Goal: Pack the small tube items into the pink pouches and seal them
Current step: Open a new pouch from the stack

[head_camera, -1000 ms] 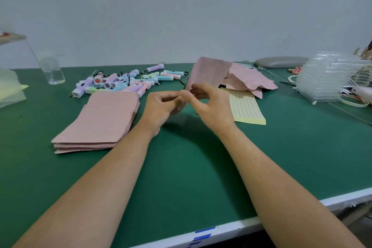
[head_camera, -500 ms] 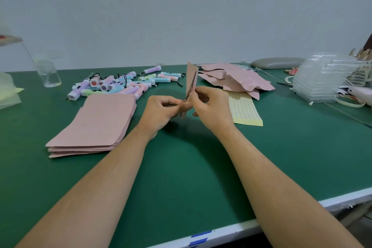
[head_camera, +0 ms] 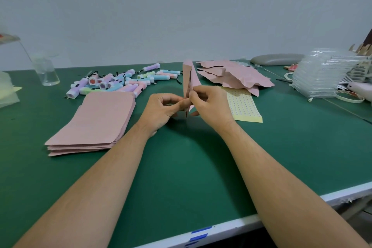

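Held pouch: one pink pouch [head_camera: 188,78] stood upright and edge-on to me, above the green table [head_camera: 181,177], between the two hands, with a dark slit showing along its near edge.
Left hand: the left hand [head_camera: 163,109] had its fingers curled, thumb and forefinger pinching the pouch's lower left side.
Right hand: the right hand [head_camera: 211,106] pinched the same pouch from the right, its fingertips meeting the left hand's.
Tubes: the pastel tubes [head_camera: 115,85] lay in a loose pile at the far left.
Flat pouches: a neat stack of pouches [head_camera: 94,125] sat just in front of the tubes.
Other pouches: a loose heap of pouches [head_camera: 239,76] lay behind the right hand.
Stickers: a yellow sticker sheet [head_camera: 244,106] lay beside the right hand.
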`<state>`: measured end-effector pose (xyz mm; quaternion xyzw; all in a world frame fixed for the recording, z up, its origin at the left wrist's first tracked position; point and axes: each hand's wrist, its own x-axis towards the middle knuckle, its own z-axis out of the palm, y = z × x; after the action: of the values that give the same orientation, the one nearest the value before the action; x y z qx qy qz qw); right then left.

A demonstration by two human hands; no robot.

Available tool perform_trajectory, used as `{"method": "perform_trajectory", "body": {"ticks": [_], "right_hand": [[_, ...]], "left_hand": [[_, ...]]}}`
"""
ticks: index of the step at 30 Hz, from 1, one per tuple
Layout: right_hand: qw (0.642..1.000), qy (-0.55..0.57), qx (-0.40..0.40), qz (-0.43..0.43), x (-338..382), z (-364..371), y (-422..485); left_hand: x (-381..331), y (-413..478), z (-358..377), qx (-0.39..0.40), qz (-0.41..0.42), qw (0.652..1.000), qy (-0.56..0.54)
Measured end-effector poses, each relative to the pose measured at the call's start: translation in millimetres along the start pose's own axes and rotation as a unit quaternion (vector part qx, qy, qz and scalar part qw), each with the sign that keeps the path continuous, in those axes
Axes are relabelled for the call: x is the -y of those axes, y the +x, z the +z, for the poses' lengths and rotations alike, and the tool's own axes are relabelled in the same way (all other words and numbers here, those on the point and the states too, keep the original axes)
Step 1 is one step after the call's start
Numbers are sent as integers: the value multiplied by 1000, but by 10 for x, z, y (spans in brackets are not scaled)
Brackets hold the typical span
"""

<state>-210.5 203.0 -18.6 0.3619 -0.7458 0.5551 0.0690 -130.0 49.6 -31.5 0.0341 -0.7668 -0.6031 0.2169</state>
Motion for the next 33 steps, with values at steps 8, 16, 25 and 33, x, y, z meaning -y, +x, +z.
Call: {"method": "perform_trajectory", "body": {"ticks": [8,16,25,33], "right_hand": [[1000,-19,-12,-9,14,25,9],[992,-121,-32,1,-6,27,11],[996,-71,-19,45,42,-34,-16],[998,-65,2,4,78,0,-44]], "left_hand": [[8,19,-13,4,-22,1000,-17],[44,79,-1,-8,-35,998,-51],[24,11,62,-29,49,996,73],[-15,-48,119,-127,176,964,155]]}}
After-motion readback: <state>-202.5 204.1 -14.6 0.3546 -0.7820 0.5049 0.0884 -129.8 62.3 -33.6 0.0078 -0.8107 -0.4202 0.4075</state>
